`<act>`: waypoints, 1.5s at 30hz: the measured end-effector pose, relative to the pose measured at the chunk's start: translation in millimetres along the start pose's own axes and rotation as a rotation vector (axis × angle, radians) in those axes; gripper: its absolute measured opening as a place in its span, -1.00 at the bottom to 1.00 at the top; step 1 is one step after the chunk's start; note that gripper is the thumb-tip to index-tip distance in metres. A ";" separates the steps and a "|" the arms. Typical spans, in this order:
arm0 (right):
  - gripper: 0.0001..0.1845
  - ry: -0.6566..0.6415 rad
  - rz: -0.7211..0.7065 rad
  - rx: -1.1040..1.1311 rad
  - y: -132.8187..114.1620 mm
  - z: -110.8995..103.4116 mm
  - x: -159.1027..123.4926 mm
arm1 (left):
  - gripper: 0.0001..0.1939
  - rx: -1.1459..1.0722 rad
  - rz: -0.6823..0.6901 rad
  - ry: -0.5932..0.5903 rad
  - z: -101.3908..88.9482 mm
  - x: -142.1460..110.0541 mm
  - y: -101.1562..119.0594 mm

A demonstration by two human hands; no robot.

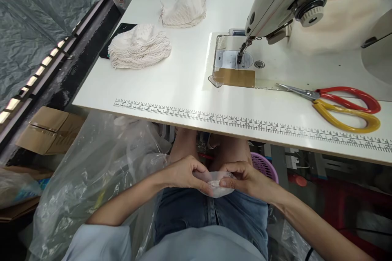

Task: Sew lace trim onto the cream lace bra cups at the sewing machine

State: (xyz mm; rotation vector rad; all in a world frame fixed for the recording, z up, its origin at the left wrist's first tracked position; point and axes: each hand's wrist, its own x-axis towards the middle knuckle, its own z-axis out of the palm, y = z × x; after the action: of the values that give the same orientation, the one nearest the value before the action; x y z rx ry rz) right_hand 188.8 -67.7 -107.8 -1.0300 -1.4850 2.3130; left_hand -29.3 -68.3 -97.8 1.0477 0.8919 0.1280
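Note:
Over my lap, a small piece of sheer white fabric (217, 190) with a lacy edge is stretched between my two hands. My left hand (191, 176) pinches its left side between thumb and fingers. On the opposite side, my right hand (243, 179) grips it, thumb on top. Both hands are below the front edge of the white sewing table (183, 85). A stack of cream lace pieces (139, 49) lies at the table's left, partly over a dark flat object. Behind it sits a smaller pile of thin white fabric (184, 10) with loose threads.
A sewing machine (275, 4) stands at the table's right, its presser foot (240, 56) over the needle plate. Scissors (343, 106) with red and yellow handles lie near the printed ruler. Clear plastic sheeting (101, 171) hangs at left beside a cardboard box (50, 130); a purple basket (265, 166) is underneath.

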 end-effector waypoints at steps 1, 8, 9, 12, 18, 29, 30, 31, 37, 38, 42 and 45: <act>-0.76 0.001 0.004 -0.007 0.2 0.3 -0.8 | -0.67 -0.007 -0.005 0.009 1.2 1.0 0.6; -0.71 0.008 0.018 -0.056 2.4 -0.3 -4.0 | -0.72 0.010 -0.015 0.102 1.1 -1.7 -2.6; -0.71 0.010 0.012 -0.078 2.6 -0.2 -3.6 | -0.72 0.021 -0.014 0.109 0.6 -3.2 -3.0; -0.74 0.016 -0.012 -0.123 3.0 0.8 -2.5 | -0.72 0.048 -0.019 0.130 0.7 -7.2 -2.9; -0.77 -0.013 -0.054 -0.072 2.5 0.6 -4.0 | -0.76 -0.014 -0.040 0.121 3.1 -8.8 -1.5; -0.75 -0.024 -0.039 -0.041 2.0 4.9 -0.7 | -0.70 -0.077 0.012 0.083 4.1 -4.7 -3.4; -0.75 -0.022 -0.039 -0.043 2.1 5.1 -0.7 | -0.71 -0.081 0.020 0.100 4.8 -3.8 -3.2; -0.75 -0.020 -0.037 -0.041 2.4 5.0 -0.9 | -0.71 -0.086 0.027 0.113 5.2 -3.2 -2.9; -0.72 0.001 0.029 0.048 5.1 1.5 -3.5 | -0.75 -0.071 -0.006 0.125 1.4 -7.6 -0.3; -0.71 -0.003 0.035 0.049 4.9 0.9 -3.6 | -0.75 -0.069 -0.009 0.126 0.6 -8.6 -0.2; -0.72 0.001 0.015 0.033 2.5 0.4 -2.9 | -0.77 -0.052 -0.009 0.141 0.1 -10.3 0.2; -0.72 0.010 -0.004 0.010 -0.6 1.8 -2.1 | -0.80 -0.053 -0.018 0.144 0.5 -10.4 1.3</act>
State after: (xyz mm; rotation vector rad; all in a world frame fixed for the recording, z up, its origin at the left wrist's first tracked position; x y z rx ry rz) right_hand 189.1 -69.9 -105.9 -1.0334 -1.4686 2.3065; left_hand -35.4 -73.0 -90.7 0.9903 1.0223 0.2125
